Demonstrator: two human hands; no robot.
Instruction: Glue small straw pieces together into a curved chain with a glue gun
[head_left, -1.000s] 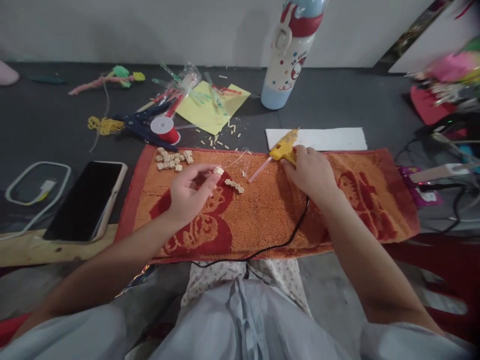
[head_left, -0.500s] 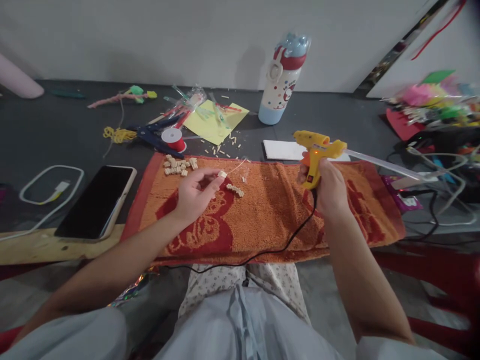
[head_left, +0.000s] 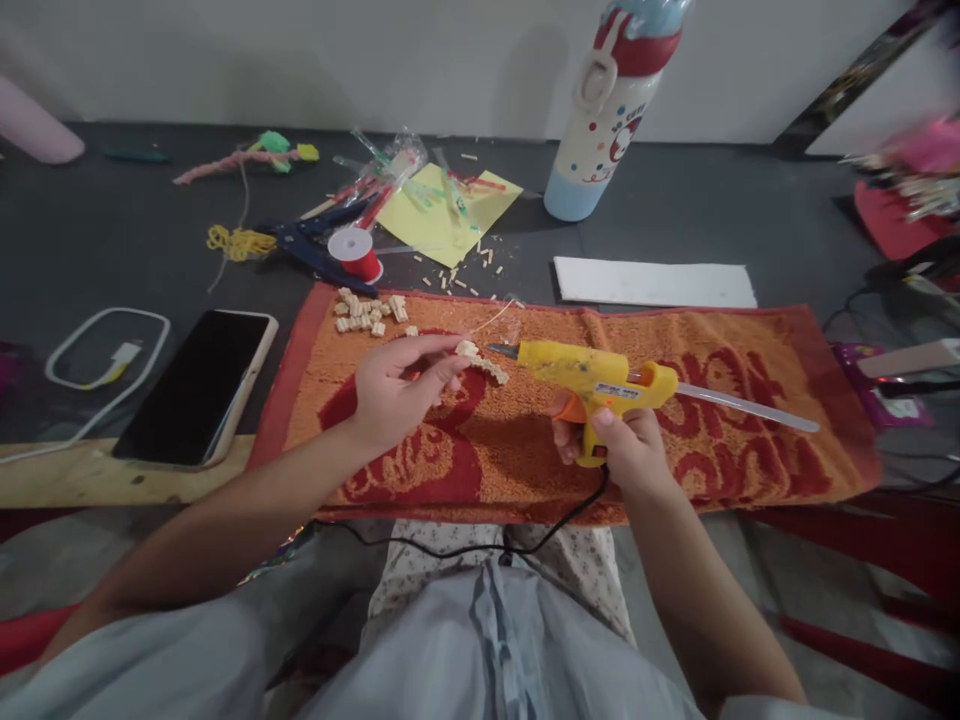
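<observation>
Between the thumb and fingers of my left hand (head_left: 401,390) is a small pale piece (head_left: 466,349), pinched above the towel. My right hand (head_left: 619,445) is wrapped round the handle of a yellow hot glue gun (head_left: 574,370), fingers at its orange trigger. The dark nozzle points left, close to the pale piece; I cannot tell whether they touch. A clear glue stick (head_left: 750,408) sticks out of the gun's back. Just past my left fingertips, a short ridged pale strip (head_left: 491,370) lies on the orange towel (head_left: 540,480). Several similar pieces (head_left: 366,312) are heaped at the towel's upper left.
A phone (head_left: 199,390) and a white cable (head_left: 105,310) lie at left. Behind the towel are blue pliers (head_left: 311,245), a red ribbon spool (head_left: 356,255), yellow paper (head_left: 409,225), a bottle (head_left: 600,130) and a white strip (head_left: 652,282). The gun's black cord (head_left: 480,548) hangs along the front edge.
My right hand has brought the glue gun left and down, its nozzle now near the piece in my left hand. The left hand keeps its pinch. The view has shifted slightly.
</observation>
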